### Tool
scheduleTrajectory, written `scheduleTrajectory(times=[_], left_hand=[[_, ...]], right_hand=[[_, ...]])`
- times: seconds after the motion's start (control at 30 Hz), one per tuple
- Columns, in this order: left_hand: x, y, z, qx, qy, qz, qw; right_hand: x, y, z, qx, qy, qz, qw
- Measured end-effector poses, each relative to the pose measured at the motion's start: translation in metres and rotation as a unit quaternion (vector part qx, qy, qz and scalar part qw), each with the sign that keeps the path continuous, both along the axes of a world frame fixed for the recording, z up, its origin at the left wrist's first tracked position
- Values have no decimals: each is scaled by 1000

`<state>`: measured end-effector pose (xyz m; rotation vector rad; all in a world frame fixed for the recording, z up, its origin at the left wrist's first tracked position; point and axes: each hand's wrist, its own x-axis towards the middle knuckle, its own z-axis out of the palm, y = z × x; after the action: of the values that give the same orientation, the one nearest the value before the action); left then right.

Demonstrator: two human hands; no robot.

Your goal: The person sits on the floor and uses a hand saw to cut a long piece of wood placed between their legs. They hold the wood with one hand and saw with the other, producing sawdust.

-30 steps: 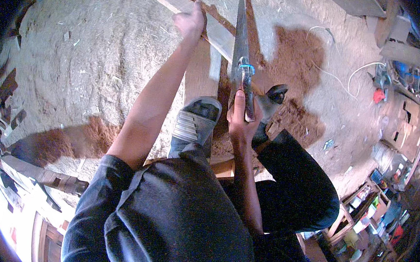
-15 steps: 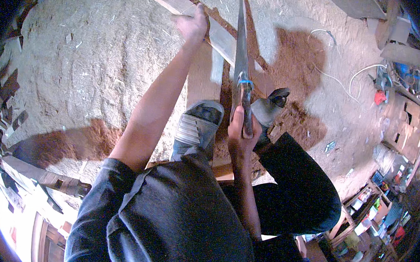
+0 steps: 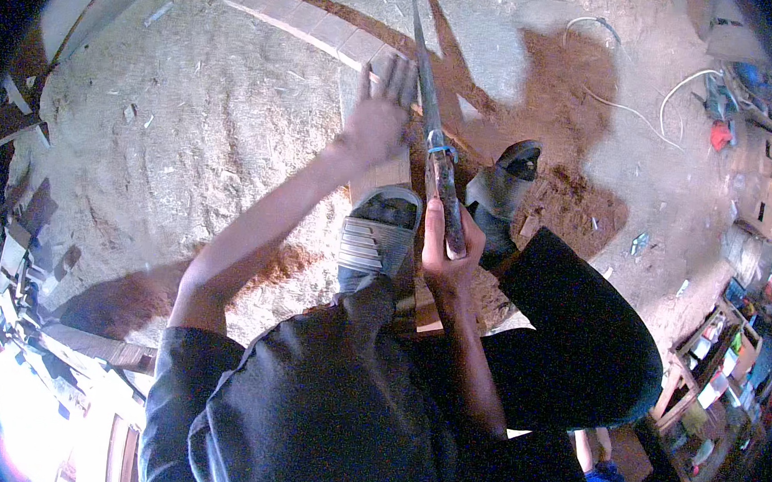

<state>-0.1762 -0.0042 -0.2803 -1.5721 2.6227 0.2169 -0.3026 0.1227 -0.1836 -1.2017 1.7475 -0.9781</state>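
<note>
My left hand (image 3: 379, 115), fingers spread and somewhat blurred, is over a long pale plank (image 3: 294, 21) with cross lines, just left of the saw blade (image 3: 423, 69); I cannot tell whether it touches wood. My right hand (image 3: 446, 245) grips the saw's worn handle, which has a blue band. The long blade points away from me. A second board (image 3: 353, 91) runs toward me beneath the plank, with my left sandalled foot (image 3: 377, 240) at its near part. My right sandalled foot (image 3: 506, 182) is right of the saw.
Brown sawdust (image 3: 566, 101) covers the floor in patches. A white cable (image 3: 674, 91) lies at the right, near a red object (image 3: 720, 134). A cluttered wooden crate (image 3: 718, 354) stands lower right, near another person's legs (image 3: 602, 480). Scrap wood (image 3: 18, 251) is piled at the left.
My left hand has left its grip on the plank, spreading its fingers and moving down and right, closer to the blade. My right hand and the saw have shifted slightly toward me.
</note>
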Motion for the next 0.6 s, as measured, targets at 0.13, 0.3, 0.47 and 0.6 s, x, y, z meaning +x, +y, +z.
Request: scheduleTrajectory(times=[0.13, 0.3, 0.47, 0.6], left_hand=[[-7, 28, -14, 19, 42, 81, 996], [-19, 32, -18, 6, 22, 140, 990], [-21, 32, -8, -5, 97, 127, 987], [-13, 31, -11, -24, 95, 116, 988]], right_hand=[[3, 5, -15, 9, 30, 29, 999], [4, 10, 14, 99, 18, 32, 994], [2, 9, 0, 1, 24, 35, 999], [3, 11, 5, 108, 13, 31, 994]])
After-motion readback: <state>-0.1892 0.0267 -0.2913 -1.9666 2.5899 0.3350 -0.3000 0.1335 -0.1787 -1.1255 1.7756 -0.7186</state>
